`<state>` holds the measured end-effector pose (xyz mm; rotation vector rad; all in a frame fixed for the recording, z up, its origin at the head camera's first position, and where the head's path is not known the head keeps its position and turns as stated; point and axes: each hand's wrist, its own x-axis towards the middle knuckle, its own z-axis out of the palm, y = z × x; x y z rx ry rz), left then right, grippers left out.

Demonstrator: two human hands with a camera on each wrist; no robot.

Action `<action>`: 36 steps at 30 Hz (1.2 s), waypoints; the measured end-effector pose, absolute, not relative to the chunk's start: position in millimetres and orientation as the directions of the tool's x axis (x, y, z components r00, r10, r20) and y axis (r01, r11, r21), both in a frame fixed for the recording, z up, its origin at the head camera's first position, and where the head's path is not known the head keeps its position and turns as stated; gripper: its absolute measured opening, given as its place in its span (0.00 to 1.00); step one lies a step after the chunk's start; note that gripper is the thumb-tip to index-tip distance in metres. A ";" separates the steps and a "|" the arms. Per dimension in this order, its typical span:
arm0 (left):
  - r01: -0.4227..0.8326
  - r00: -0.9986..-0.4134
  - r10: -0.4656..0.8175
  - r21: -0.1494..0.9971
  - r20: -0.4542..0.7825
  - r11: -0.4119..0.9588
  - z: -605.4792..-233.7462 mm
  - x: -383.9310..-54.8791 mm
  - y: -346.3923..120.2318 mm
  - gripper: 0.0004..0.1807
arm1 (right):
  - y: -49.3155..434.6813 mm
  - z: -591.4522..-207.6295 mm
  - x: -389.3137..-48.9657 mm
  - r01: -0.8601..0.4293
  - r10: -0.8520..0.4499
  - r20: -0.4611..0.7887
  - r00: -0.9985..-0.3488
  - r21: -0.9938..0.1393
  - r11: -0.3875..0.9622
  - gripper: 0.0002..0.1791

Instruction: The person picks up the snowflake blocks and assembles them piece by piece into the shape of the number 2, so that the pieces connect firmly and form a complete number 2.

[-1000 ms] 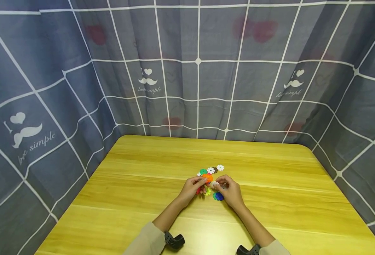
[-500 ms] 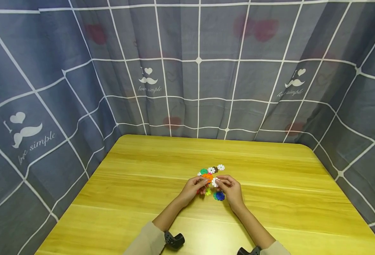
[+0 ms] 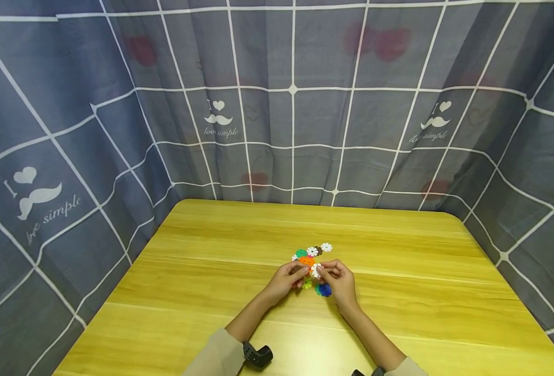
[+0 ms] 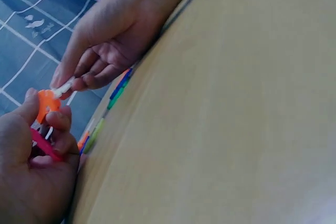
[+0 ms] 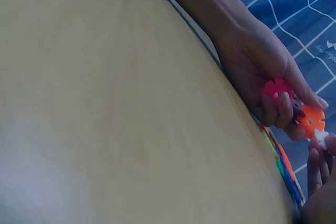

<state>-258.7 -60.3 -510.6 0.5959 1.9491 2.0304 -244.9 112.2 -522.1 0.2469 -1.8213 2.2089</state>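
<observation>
My left hand (image 3: 283, 280) pinches an orange snowflake disc (image 4: 48, 104) between thumb and finger. A pink disc (image 5: 277, 91) sits against that hand's curled fingers, and a small dark piece (image 5: 298, 109) lies between pink and orange. Facing it, my right hand (image 3: 343, 283) pinches a white notched disc (image 3: 316, 270) by its edge. In both wrist views the white disc is right at the orange disc's rim. The right fingertips cover part of the white disc.
Loose discs lie on the wooden table (image 3: 202, 292) around the hands: green (image 3: 301, 253), white (image 3: 326, 247), and brown beyond them, yellow (image 3: 307, 283) and blue (image 3: 325, 290) nearer. A gridded curtain (image 3: 267, 120) encloses the table's back and sides.
The white disc in my right hand has turned from tilted to showing its face, and shifted slightly toward the left hand. The left hand has barely moved.
</observation>
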 end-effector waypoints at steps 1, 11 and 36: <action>0.087 -0.886 0.451 0.994 0.110 -0.072 -511.3 -258.3 -60.0 0.18 | 111.0 -521.7 -244.1 -0.318 0.100 0.304 -0.947 -0.930 -0.184 0.12; 0.062 -0.894 0.435 0.992 0.102 -0.106 -509.7 -260.8 -59.7 0.17 | 103.2 -518.4 -242.1 -0.328 0.115 0.310 -0.944 -0.920 -0.213 0.10; -0.092 -0.896 0.443 0.973 0.012 -0.211 -507.0 -262.3 -61.3 0.08 | 110.3 -507.9 -232.6 -0.462 -0.020 0.462 -0.887 -0.887 -0.003 0.13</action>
